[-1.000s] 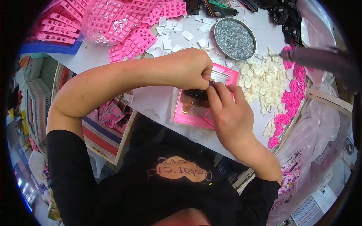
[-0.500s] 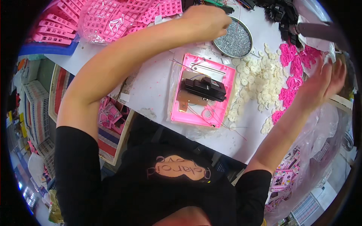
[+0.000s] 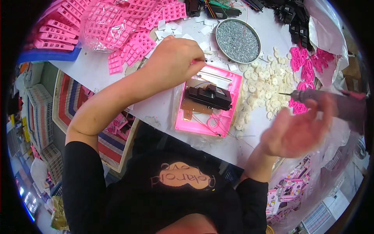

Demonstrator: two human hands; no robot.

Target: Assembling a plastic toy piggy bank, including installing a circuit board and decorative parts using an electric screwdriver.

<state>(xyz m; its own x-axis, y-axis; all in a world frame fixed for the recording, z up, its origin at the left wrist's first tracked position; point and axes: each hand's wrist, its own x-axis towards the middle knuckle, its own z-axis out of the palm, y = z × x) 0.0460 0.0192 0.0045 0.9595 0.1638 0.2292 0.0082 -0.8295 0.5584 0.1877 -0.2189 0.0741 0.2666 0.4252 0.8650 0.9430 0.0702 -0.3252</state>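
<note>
Over the upper left corner of a pink plastic case [image 3: 208, 127], my left hand [image 3: 177, 58] is closed in a pinch; whatever it holds is too small to make out. Inside the open case lie a black mechanism block [image 3: 209, 97], a brown board [image 3: 193, 106], metal rods [image 3: 214, 73] and thin wires. To the right, my right hand [image 3: 298, 130], smeared by motion, has its fingers curled on a grey electric screwdriver [image 3: 331, 102]. The driver's thin bit points left, over a heap of white plastic discs [image 3: 269, 80].
A round tin of small screws [image 3: 238, 41] stands beyond the case. Bright pink parts [image 3: 302, 64] lie right of the discs. Pink frames in a plastic bag [image 3: 111, 25] fill the far left. Black assemblies [image 3: 292, 19] sit at the back right. A crate [image 3: 111, 156] stands below the table's left edge.
My left hand has moved from the screw tin, left and nearer, to the case's corner. My right hand has come nearer and inward, and the screwdriver has come down with it.
</note>
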